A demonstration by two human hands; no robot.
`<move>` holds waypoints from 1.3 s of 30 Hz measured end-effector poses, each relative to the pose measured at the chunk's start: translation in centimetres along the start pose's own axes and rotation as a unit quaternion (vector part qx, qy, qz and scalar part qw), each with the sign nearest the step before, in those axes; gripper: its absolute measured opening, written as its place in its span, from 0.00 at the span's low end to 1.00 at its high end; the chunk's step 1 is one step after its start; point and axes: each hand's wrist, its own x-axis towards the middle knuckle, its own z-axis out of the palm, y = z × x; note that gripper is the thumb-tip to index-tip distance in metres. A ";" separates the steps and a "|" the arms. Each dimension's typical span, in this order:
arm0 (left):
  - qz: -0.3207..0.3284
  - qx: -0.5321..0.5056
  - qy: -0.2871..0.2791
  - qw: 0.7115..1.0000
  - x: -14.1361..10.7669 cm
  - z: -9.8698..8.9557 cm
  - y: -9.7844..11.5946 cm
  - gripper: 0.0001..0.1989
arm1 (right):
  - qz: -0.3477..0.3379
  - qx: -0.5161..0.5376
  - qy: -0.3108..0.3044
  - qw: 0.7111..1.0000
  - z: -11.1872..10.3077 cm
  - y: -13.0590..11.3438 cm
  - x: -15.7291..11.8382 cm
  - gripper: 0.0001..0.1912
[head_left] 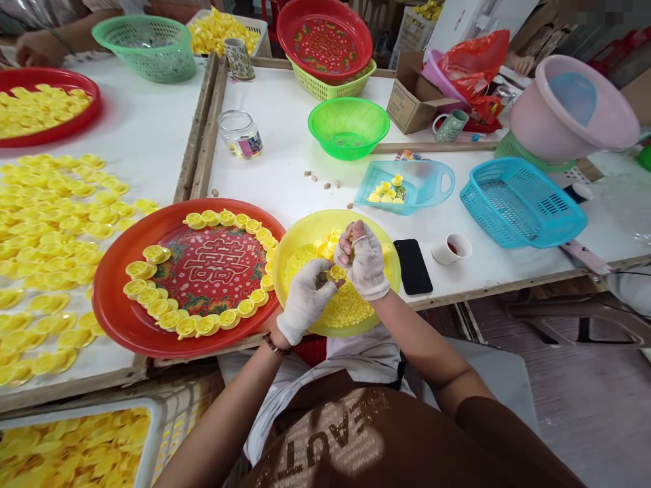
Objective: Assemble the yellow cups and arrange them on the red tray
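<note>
The piece (336,272), yellow, round and shallow like a tiny cup, is pinched in the left hand (308,298) over the basin (301,232). The basin, round and paler yellow, holds many small loose bits (350,306), with some larger yellow pieces (329,242) toward its far side.

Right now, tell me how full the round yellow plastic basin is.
Partly filled: small yellow pieces lie in the basin, bare wall above.

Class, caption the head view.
Left hand holds a yellow piece, right hand close, over a bowl beside a red tray.
</note>
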 end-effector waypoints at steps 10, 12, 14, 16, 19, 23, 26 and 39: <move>0.116 0.131 0.040 0.984 -0.5 -1.5 1.1 0.12 | 0.004 -0.088 0.006 0.996 -3.1 -1.1 -1.2 0.23; 0.115 0.126 0.030 0.985 -0.4 -1.4 1.1 0.12 | 0.010 -0.112 0.006 0.994 -3.9 -0.8 -1.4 0.22; 0.086 0.077 0.018 0.993 -0.3 -1.2 1.0 0.14 | 0.015 -0.135 0.003 0.991 -4.4 -0.6 -1.6 0.22; 0.056 0.023 0.019 0.998 -0.2 -1.4 0.9 0.17 | 0.007 -0.188 -0.009 0.982 -4.8 -0.6 -1.9 0.21; 0.069 0.021 0.034 0.997 0.1 -3.0 1.0 0.18 | -0.048 -0.371 -0.062 0.925 -5.4 -0.7 -2.5 0.18; 0.089 0.097 0.108 0.985 1.1 -7.8 0.5 0.11 | -0.138 -0.556 -0.163 0.803 -6.4 -0.2 -2.9 0.12; 0.060 0.156 0.190 0.967 2.3 -12.3 -1.1 0.12 | -0.175 -0.585 -0.200 0.766 -6.7 0.4 -3.0 0.10; -0.128 0.539 0.219 0.804 6.2 -26.2 -8.6 0.13 | -0.230 -0.660 -0.244 0.672 -6.7 0.9 -3.3 0.08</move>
